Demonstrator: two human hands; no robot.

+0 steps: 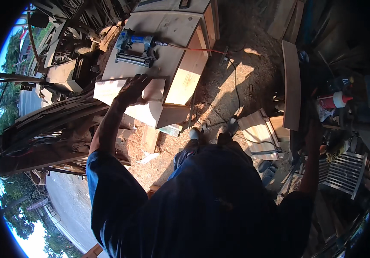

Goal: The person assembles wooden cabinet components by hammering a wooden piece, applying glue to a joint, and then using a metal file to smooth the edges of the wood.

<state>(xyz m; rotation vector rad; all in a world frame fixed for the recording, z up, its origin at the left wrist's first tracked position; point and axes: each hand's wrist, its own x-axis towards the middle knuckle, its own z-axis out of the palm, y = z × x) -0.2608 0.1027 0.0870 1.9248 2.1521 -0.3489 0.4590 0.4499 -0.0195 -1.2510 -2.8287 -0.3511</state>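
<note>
- Brown timber offcuts [51, 129], too many to count, are heaped at the far left, outside the wooden unit.
- One left hand [131, 91] grasps one pale board [155, 91], its fingers curled over it; the board lies across the near end of the unit.
- One blue nail gun [137, 42] rests on top, just beyond the board, with one reddish hose [189, 48] running off to the right.
- One box-shaped wooden unit [172, 26] carries both gun and board.
- Two shoes [195, 134], on the person's feet, stand on the littered ground.
- Two dark slippers [269, 175] lie side by side, near the legs.
- One long brown board [291, 86] stands on the right.
- One right hand [314, 129] sits in deep shade near that board; whether it holds anything, I cannot tell.
- One red-and-white bottle [332, 101] and one slatted rack [342, 173] are farthest right.
</note>
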